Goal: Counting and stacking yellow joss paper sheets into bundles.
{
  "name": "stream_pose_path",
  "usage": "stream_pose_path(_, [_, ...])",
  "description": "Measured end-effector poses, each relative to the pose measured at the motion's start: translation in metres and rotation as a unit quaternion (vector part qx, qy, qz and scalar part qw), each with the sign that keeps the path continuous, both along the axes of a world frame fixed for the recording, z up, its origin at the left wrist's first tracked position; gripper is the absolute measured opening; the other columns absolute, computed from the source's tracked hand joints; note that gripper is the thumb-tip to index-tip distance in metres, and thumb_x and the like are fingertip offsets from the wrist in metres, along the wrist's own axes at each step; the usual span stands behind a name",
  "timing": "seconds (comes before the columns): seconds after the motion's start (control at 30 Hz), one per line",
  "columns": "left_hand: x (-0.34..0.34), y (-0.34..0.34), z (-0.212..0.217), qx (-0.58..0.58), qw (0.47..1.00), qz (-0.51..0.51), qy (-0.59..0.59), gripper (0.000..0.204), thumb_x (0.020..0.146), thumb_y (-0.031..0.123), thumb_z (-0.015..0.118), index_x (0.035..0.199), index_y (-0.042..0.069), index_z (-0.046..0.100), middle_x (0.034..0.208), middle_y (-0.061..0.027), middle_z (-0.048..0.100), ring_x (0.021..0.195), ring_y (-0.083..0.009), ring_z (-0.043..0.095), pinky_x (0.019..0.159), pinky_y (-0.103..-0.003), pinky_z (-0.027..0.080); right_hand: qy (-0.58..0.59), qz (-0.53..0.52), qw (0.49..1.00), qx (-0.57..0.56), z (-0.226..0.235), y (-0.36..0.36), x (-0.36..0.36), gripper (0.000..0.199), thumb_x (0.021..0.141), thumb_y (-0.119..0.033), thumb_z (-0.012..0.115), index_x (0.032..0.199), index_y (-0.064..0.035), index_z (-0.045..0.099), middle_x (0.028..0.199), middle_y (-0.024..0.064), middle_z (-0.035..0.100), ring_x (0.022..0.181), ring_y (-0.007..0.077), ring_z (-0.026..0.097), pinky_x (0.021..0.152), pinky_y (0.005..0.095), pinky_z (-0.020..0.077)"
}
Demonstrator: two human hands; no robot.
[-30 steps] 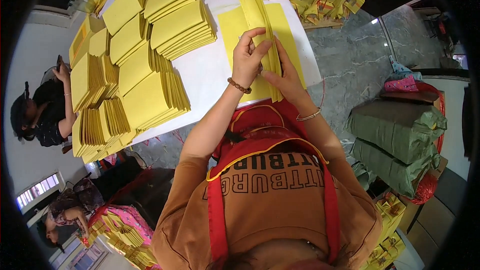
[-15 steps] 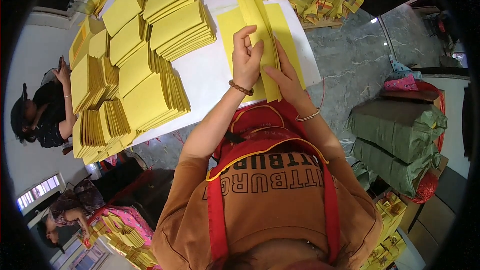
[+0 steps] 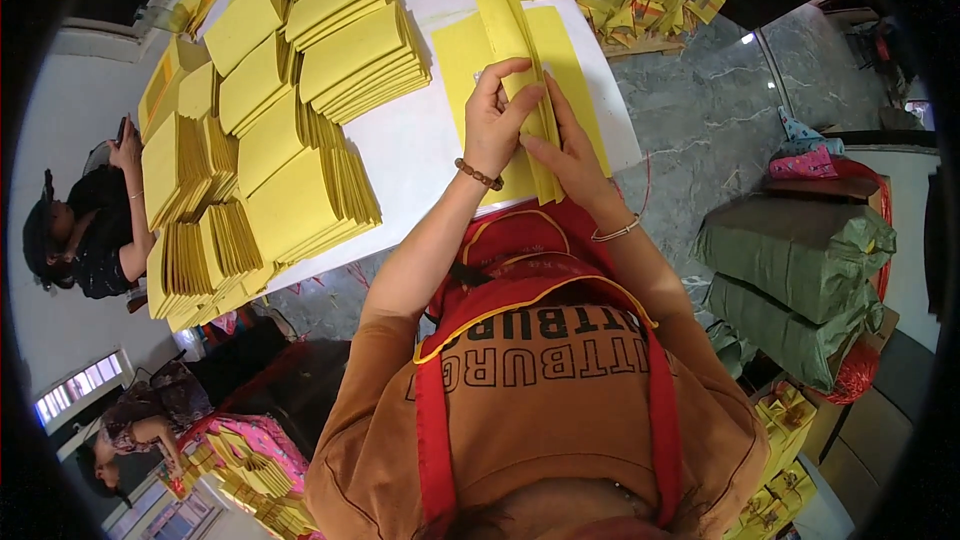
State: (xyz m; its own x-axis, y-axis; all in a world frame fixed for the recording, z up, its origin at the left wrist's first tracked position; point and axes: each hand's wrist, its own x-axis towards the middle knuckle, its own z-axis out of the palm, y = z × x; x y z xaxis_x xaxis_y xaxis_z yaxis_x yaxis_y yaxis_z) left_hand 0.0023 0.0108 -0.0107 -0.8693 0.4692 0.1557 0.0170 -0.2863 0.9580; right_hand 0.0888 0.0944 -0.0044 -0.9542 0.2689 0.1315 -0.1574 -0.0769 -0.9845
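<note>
A: Grip status? Left hand [image 3: 497, 123] pinches the folded yellow sheet [image 3: 527, 80], fingers closed on its edge.
B: Right hand [image 3: 568, 155] presses flat on it, holding nothing.
A: Sheet location?
B: On the white counter [image 3: 420, 155], right of the yellow stacks [image 3: 290, 130].

I log a white worktable [image 3: 420, 155] on grey marbled stone floor [image 3: 700, 130]. Green wrapped bales [image 3: 800, 280] stand right of it. A barred window [image 3: 75, 388] shows daylight lower left; a white wall [image 3: 50, 110] runs beside it.
</note>
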Motion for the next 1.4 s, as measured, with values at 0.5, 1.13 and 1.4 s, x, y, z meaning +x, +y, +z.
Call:
stream_pose_path(0.5, [0.003,0.001,-0.003,0.016,0.999,0.040,0.001,0.029,0.083,0.002,0.051,0.113,0.002,0.049,0.096,-0.0032,0.056,0.082,-0.0073,0.049,0.069,-0.021,0.040,-0.014,0.000,1.000,0.011,0.001,0.001,0.001,0.065,0.085,-0.017,0.050,0.136,0.0047,0.016,0.139,0.0178,0.023,0.129,0.0223,0.022,0.104,0.0307,0.0195])
stream_pose_path(1.13, [-0.001,0.000,-0.003,-0.026,0.999,0.009,0.017,0.033,0.079,0.015,0.063,0.109,0.003,0.055,0.065,0.0080,0.042,0.052,-0.0004,0.029,0.045,-0.018,0.022,-0.020,-0.001,1.000,0.017,0.003,0.001,0.003,0.067,0.086,-0.020,0.050,0.136,0.0046,0.014,0.140,0.0177,0.022,0.129,0.0227,0.022,0.104,0.0308,0.0194])
stream_pose_path(1.4, [0.002,0.002,-0.003,-0.034,0.999,0.031,-0.006,0.029,0.080,0.008,0.057,0.108,0.004,0.055,0.064,0.0067,0.038,0.053,-0.0020,0.031,0.046,-0.018,0.024,-0.036,-0.012,0.999,0.021,0.001,0.002,0.002,0.062,0.088,-0.022,0.044,0.136,0.0050,0.015,0.140,0.0182,0.021,0.130,0.0241,0.020,0.105,0.0305,0.0164])
